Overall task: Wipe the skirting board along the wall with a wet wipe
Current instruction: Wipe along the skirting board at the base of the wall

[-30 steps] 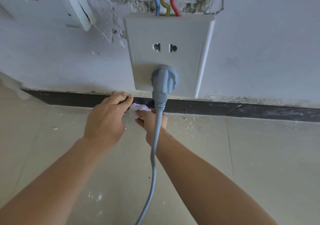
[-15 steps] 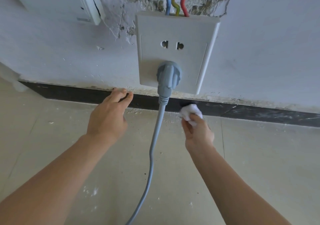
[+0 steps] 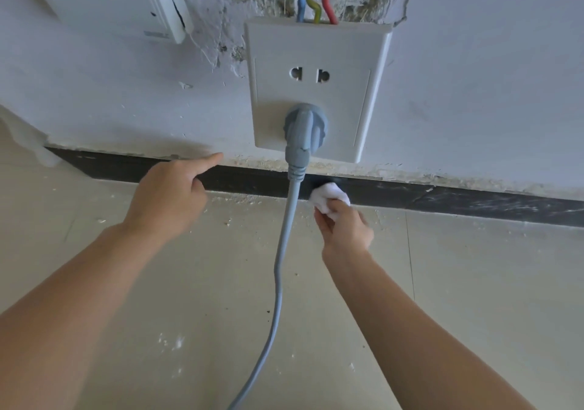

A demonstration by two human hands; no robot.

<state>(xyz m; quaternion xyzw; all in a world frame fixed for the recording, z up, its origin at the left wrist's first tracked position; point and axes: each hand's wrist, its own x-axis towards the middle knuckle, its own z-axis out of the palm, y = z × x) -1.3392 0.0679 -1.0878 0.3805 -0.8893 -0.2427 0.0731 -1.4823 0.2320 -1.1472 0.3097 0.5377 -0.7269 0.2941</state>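
Pinching a balled wet wipe point(image 3: 328, 197) against the skirting board point(image 3: 458, 199), right hand point(image 3: 346, 227); left hand point(image 3: 167, 197) pointing, empty.

Bright, even daylight, soft shadows, no glare; wide-angle bending toward the edges; slight softness at the corners

R hand point(image 3: 346, 224) pinches balled wet wipe point(image 3: 328, 197) vs dark skirting board point(image 3: 474, 202), just right of grey cable point(image 3: 281, 270). L hand point(image 3: 167, 201) w/ index finger out, tip at board's top edge. Plug point(image 3: 305, 128) in white socket point(image 3: 316, 90).
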